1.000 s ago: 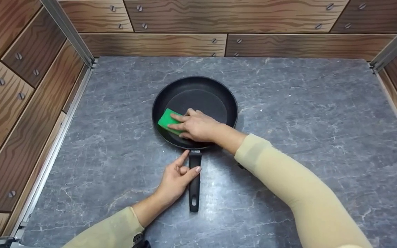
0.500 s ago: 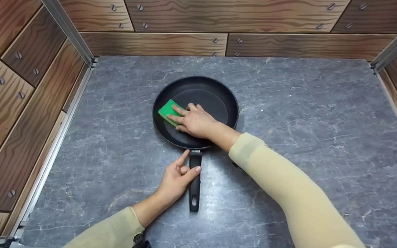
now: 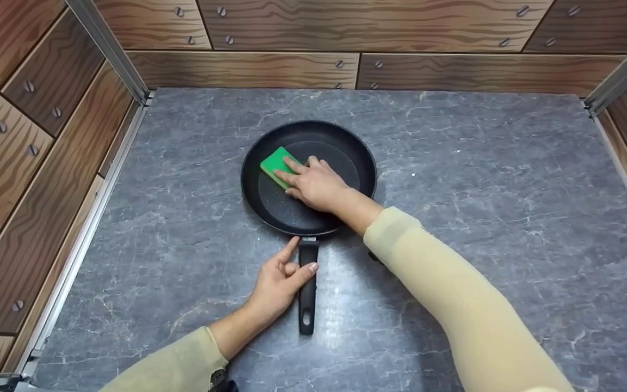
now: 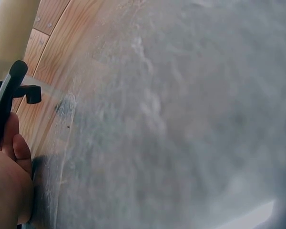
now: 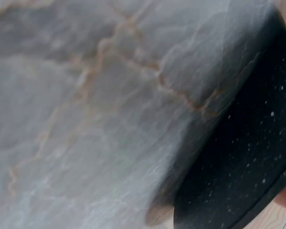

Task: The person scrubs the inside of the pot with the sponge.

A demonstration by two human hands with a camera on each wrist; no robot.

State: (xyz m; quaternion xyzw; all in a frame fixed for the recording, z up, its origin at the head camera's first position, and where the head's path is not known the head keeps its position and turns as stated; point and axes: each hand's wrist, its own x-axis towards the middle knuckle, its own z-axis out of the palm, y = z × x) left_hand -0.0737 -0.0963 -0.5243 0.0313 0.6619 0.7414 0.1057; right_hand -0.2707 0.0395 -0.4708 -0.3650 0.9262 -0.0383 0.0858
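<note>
In the head view a black frying pan sits on the table with its handle toward me. My left hand holds that handle near the pan, thumb on top and index finger stretched toward the rim. The other left fingers are partly hidden by the handle. Inside the pan, my right hand grips a green sponge, fingers spread over its top at the left of the pan floor. The left wrist view catches the handle above my fingers. Only the speckled pan side fills the right of the right wrist view.
The grey marbled tabletop spreads around the pan. Wood-patterned panels stand along the back and both sides, with metal rails at the corners. A few tiny white specks lie right of the pan.
My right hand has slid the sponge from the lower left of the pan up and then rightward toward the middle. The left hand and the pan hold still.
</note>
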